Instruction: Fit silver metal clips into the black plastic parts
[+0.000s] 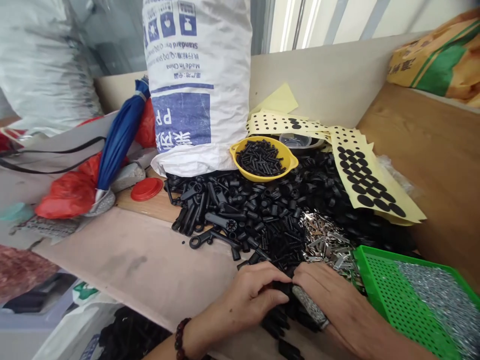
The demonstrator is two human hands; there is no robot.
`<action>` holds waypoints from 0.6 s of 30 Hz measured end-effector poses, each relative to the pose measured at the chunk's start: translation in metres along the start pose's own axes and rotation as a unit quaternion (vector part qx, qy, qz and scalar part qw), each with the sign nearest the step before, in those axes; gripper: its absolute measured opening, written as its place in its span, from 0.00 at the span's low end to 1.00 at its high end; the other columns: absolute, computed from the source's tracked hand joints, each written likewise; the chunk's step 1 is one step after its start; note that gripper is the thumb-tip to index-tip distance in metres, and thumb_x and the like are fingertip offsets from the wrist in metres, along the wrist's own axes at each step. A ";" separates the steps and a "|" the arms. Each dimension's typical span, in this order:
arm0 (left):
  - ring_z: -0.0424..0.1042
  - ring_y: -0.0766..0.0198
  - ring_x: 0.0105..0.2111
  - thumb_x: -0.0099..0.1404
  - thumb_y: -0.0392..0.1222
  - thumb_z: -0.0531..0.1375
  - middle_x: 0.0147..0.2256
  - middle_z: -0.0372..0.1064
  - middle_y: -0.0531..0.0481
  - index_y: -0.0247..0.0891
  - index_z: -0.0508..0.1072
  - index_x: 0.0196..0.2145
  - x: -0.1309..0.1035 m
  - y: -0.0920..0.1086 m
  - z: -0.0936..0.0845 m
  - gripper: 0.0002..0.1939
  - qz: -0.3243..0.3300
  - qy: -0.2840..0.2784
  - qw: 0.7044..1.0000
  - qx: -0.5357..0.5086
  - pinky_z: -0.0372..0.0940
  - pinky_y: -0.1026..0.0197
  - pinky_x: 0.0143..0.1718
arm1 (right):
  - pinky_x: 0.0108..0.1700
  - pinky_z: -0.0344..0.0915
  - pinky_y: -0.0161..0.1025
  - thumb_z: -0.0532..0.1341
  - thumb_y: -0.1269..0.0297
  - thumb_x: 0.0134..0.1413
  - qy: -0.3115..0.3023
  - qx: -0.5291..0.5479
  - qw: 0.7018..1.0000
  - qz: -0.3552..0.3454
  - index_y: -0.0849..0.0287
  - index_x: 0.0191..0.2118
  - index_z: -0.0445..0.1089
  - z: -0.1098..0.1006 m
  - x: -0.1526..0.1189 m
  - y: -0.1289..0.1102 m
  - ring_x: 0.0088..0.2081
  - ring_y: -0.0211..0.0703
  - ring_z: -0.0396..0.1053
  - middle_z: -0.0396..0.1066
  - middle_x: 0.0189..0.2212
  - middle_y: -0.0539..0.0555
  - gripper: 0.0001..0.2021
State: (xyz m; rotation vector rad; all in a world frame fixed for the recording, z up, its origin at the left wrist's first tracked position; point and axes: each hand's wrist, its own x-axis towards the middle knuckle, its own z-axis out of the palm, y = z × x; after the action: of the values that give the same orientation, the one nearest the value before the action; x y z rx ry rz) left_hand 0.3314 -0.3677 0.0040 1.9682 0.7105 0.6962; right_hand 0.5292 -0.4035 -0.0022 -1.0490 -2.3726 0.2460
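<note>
My left hand, with a beaded bracelet at the wrist, has its thumb and fingers closed round a black plastic part. Beside it, my right hand is curled with its fingertips close to the left ones. A grey speckled bar-like object lies along the right hand's inner side, seemingly in its grasp. Under and between both hands lie more black parts. Just beyond the hands, small silver metal clips are heaped next to a wide pile of black plastic parts.
A yellow bowl of black screw-like pieces stands behind the pile, near a large white sack. At right is a green tray of small metal pieces. Sticker sheets, a red lid and a blue umbrella lie farther back.
</note>
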 end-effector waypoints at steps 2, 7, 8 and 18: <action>0.70 0.63 0.35 0.65 0.38 0.57 0.35 0.72 0.45 0.34 0.74 0.41 -0.003 0.001 0.005 0.09 -0.001 0.011 1.000 -0.011 0.65 0.65 0.37 | 0.30 0.58 0.38 0.48 0.77 0.47 0.026 0.018 0.999 0.021 0.56 0.35 0.60 0.005 -0.007 -0.002 0.28 0.44 0.63 0.65 0.27 0.52 0.11; 0.70 0.62 0.36 0.67 0.33 0.52 0.36 0.71 0.42 0.32 0.70 0.44 -0.017 0.003 0.014 0.10 0.111 0.059 0.987 0.103 0.67 0.64 0.37 | 0.33 0.65 0.39 0.49 0.68 0.54 0.009 0.127 0.983 0.129 0.54 0.38 0.63 0.019 -0.026 -0.015 0.31 0.46 0.68 0.69 0.30 0.54 0.08; 0.69 0.62 0.36 0.67 0.32 0.50 0.35 0.71 0.42 0.32 0.69 0.45 -0.020 0.003 0.015 0.11 0.140 0.054 0.978 0.148 0.67 0.63 0.37 | 0.33 0.66 0.39 0.48 0.68 0.55 0.003 0.148 0.977 0.153 0.53 0.39 0.63 0.021 -0.029 -0.018 0.31 0.46 0.68 0.69 0.29 0.53 0.09; 0.70 0.62 0.35 0.67 0.33 0.52 0.35 0.70 0.41 0.32 0.69 0.45 -0.024 -0.001 0.024 0.11 0.140 0.062 0.985 0.083 0.68 0.63 0.36 | 0.26 0.65 0.33 0.46 0.69 0.56 -0.002 0.205 0.964 0.169 0.53 0.34 0.57 0.026 -0.033 -0.029 0.24 0.40 0.66 0.65 0.24 0.49 0.06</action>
State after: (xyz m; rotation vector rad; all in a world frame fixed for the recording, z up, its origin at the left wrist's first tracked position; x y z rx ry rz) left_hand 0.3319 -0.3978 -0.0113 2.2193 0.5852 0.9619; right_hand 0.5149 -0.4459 -0.0267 -1.2310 -2.0068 0.8252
